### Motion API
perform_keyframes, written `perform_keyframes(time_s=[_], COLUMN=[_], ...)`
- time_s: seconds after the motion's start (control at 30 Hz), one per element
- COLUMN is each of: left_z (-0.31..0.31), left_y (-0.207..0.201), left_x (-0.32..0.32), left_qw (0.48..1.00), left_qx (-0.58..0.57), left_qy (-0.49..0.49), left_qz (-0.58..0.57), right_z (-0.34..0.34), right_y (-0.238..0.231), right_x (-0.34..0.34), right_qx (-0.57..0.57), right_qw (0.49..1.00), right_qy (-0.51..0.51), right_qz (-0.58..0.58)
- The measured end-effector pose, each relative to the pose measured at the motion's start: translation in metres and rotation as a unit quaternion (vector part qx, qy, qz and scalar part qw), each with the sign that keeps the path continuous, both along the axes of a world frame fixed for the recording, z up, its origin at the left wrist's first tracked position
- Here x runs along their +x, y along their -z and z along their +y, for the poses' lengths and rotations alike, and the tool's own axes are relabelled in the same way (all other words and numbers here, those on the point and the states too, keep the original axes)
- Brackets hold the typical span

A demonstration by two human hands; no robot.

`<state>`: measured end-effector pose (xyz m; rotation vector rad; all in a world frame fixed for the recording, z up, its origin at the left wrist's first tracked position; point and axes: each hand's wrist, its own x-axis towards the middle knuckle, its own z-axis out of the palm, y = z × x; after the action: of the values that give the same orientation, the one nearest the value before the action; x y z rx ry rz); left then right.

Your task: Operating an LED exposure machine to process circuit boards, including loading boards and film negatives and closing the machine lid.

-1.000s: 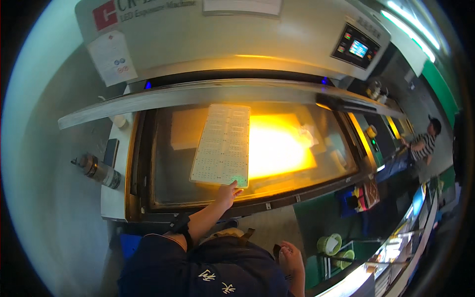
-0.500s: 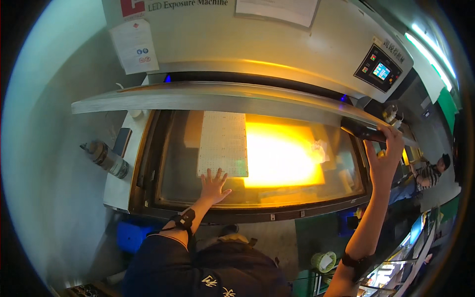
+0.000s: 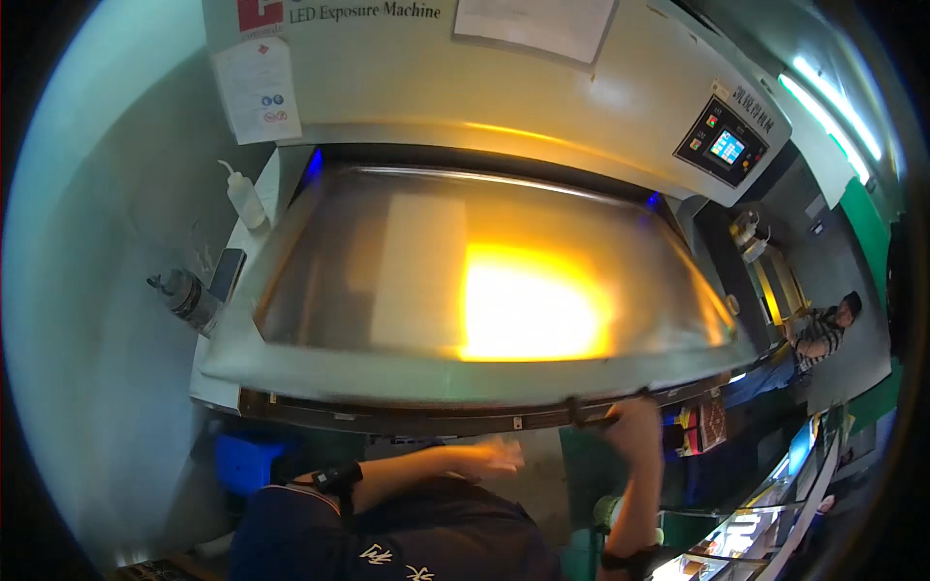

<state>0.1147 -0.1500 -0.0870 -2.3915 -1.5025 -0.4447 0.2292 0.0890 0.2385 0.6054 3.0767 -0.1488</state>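
A pale-rimmed lid [image 3: 417, 380] with a large translucent sheet lies low over the glass bed of a light-coloured machine. Through the sheet a pale rectangular panel [image 3: 415, 276] shows dimly, beside a bright yellow-white glow. At the lid's front edge, right of centre, my right hand [image 3: 635, 431] is closed on a dark handle [image 3: 589, 411]; both are smeared by motion. My left hand [image 3: 484, 458] hovers before the machine's front edge, close to my body, its fingers stretched out and holding nothing.
On the left ledge stand a white squeeze bottle [image 3: 246, 197] and a dark-topped clear bottle [image 3: 186, 298]. A control panel [image 3: 722, 148] sits at upper right. Another person [image 3: 823, 329] works at the far right. A blue bin-like object [image 3: 247, 463] is at lower left.
The lid has swung down over the bed, my right hand coming down and nearer with its handle. My left hand has left the panel and moved back toward my body.
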Motion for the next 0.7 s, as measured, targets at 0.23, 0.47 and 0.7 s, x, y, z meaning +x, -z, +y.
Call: perform_keyframes(time_s=[0.23,0.47,0.7], left_z=[0.032,-0.012,0.008], left_y=[-0.154,-0.034,-0.047], left_x=[-0.091,-0.165,-0.143], left_qw=[0.761,0.824,0.774], left_qx=[-0.249,-0.08,-0.183], left_qy=[-0.125,-0.532,-0.585], left_qz=[-0.586,-0.178,-0.159], right_z=[0.008,0.021,0.13], right_y=[0.247,0.255,0.217], right_x=[0.046,0.041,0.033], right_qx=[-0.052,-0.109,-0.513], right_qw=[0.934,0.907,0.831], right_qy=[0.028,-0.054,-0.162], right_qz=[-0.352,-0.404,-0.142])
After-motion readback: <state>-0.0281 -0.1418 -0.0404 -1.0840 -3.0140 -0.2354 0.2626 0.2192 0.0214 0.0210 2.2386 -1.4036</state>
